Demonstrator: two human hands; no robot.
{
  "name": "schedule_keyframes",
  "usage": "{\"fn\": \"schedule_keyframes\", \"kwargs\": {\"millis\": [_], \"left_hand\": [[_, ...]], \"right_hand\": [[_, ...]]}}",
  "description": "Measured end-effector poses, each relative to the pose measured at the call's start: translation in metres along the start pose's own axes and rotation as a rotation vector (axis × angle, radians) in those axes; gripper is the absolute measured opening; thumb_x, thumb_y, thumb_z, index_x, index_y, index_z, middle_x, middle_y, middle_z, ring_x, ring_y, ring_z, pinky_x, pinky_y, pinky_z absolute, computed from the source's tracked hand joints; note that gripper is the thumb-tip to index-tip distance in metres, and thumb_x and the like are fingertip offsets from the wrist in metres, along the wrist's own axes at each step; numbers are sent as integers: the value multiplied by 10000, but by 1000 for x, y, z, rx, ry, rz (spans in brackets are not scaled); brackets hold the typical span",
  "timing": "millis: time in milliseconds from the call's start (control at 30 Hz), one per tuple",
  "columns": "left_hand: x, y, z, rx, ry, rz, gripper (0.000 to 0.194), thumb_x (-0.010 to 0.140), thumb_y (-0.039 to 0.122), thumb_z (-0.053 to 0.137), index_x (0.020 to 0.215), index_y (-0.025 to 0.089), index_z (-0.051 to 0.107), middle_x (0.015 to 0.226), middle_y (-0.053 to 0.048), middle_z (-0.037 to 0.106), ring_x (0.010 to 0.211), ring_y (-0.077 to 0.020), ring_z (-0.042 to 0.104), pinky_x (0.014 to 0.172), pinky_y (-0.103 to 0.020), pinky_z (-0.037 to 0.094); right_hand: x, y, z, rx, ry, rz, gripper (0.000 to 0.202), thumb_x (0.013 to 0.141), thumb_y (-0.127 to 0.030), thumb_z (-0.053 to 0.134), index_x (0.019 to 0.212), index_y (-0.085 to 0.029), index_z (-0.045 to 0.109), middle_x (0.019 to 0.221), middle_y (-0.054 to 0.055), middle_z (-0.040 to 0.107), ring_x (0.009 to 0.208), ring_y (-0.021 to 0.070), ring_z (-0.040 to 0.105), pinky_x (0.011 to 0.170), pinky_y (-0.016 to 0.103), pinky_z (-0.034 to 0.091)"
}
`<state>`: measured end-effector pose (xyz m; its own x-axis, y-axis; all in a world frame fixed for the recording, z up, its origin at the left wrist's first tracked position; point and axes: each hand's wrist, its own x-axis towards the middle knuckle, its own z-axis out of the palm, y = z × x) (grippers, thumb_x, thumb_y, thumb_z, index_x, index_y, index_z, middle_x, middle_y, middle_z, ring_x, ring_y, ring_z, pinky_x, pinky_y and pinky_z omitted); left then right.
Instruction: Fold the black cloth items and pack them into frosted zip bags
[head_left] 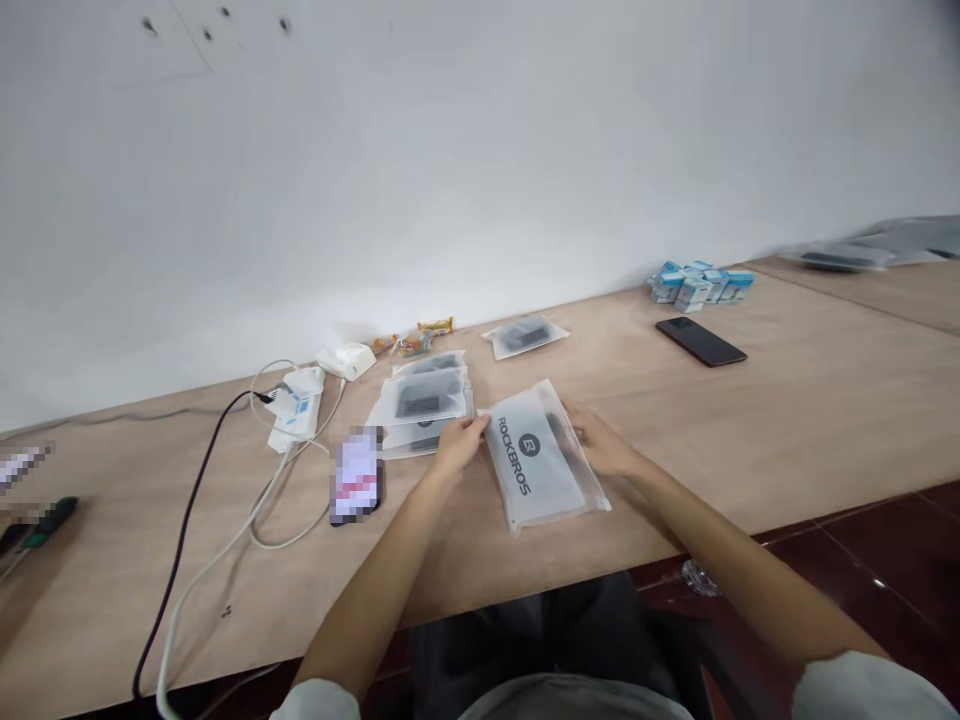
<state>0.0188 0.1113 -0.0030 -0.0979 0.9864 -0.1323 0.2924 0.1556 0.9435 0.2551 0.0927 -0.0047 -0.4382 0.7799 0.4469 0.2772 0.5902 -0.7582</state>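
Observation:
A frosted plastic bag printed ROCKBROS lies tilted between my hands, over the table's front part. My left hand pinches its upper left corner between thumb and fingers. At the bag's right edge, my right hand is closed on it, with the fingertips partly behind the plastic. Left of the bag, several similar frosted bags with dark items inside lie in an overlapping pile, close to my left hand. Another such bag rests farther back, near the wall.
A lit phone, cables and a white power strip are on the left. Snack packets sit by the wall. Toward the right are a dark phone, small blue-white boxes and more bags. A green-handled tool lies far left.

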Motion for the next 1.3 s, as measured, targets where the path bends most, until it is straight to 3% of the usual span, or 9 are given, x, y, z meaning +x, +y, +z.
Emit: {"fn": "schedule_keyframes", "kwargs": {"millis": [200, 333, 433, 567, 667, 767, 900, 1033, 1300], "left_hand": [[-7, 15, 10, 109, 93, 180, 186, 768, 314, 603, 643, 182, 641, 726, -27, 652, 743, -181, 590, 760, -300, 441], [-11, 17, 1, 235, 184, 385, 131, 767, 214, 567, 640, 189, 585, 835, -33, 635, 814, -170, 593, 843, -310, 457], [-8, 12, -21, 293, 292, 470, 142, 795, 196, 520, 661, 195, 568, 899, -56, 634, 909, -192, 598, 895, -338, 460], [6, 9, -72, 426, 450, 521, 163, 838, 221, 497, 685, 199, 550, 975, -84, 642, 989, -219, 582, 918, -373, 460], [16, 14, -109, 577, 519, 489, 204, 861, 196, 488, 658, 189, 511, 866, -86, 636, 933, -218, 568, 904, -388, 459], [15, 19, -126, 610, 593, 459, 166, 890, 216, 493, 738, 165, 536, 974, -129, 628, 1037, -273, 536, 958, -477, 420], [-5, 13, -105, 763, 675, 540, 303, 911, 362, 525, 1130, 154, 538, 1375, -188, 460, 1295, -375, 368, 1042, -565, 326], [-24, -10, -73, 1022, 540, 694, 327, 947, 363, 449, 1173, 152, 554, 1334, -182, 507, 1224, -354, 458, 962, -496, 409], [-25, -35, -57, 1121, 434, 746, 296, 956, 323, 433, 1132, 147, 594, 1303, -163, 542, 1190, -323, 480, 940, -436, 423]], "right_hand": [[-7, 6, -4, 105, -45, 172, 480, 814, -524, 651, 1207, -248, 664, 1263, 57, 661, 1153, 353, 610, 963, 475, 523], [2, 10, 7, 89, -46, 132, 452, 784, -511, 672, 1146, -241, 701, 1257, 49, 669, 1172, 371, 601, 972, 467, 517], [12, 18, 15, 11, -3, 185, 349, 805, -451, 650, 1091, -266, 726, 1353, 31, 605, 1263, 350, 538, 1056, 481, 453], [15, 38, 13, 22, 49, 332, 497, 821, -398, 641, 1297, -260, 605, 1392, 61, 568, 1290, 324, 518, 1097, 537, 394], [12, 53, 0, 25, 26, 343, 533, 830, -406, 634, 1339, -264, 567, 1388, 64, 571, 1285, 326, 522, 1093, 550, 392], [8, 61, -20, -80, -39, 358, 502, 807, -441, 649, 1271, -254, 626, 1373, 72, 582, 1275, 343, 528, 1094, 550, 391], [0, 63, -41, -335, -14, 367, 317, 753, -491, 689, 935, -238, 751, 1284, 97, 647, 1244, 380, 544, 1057, 537, 428], [-15, 53, -43, -544, 90, 471, 422, 785, -584, 619, 559, -230, 660, 1115, 142, 714, 1253, 391, 528, 1013, 507, 443], [-20, 44, -14, -395, 28, 577, 311, 773, -484, 630, 641, -205, 677, 1396, 99, 557, 1258, 335, 533, 1017, 412, 432]]}}
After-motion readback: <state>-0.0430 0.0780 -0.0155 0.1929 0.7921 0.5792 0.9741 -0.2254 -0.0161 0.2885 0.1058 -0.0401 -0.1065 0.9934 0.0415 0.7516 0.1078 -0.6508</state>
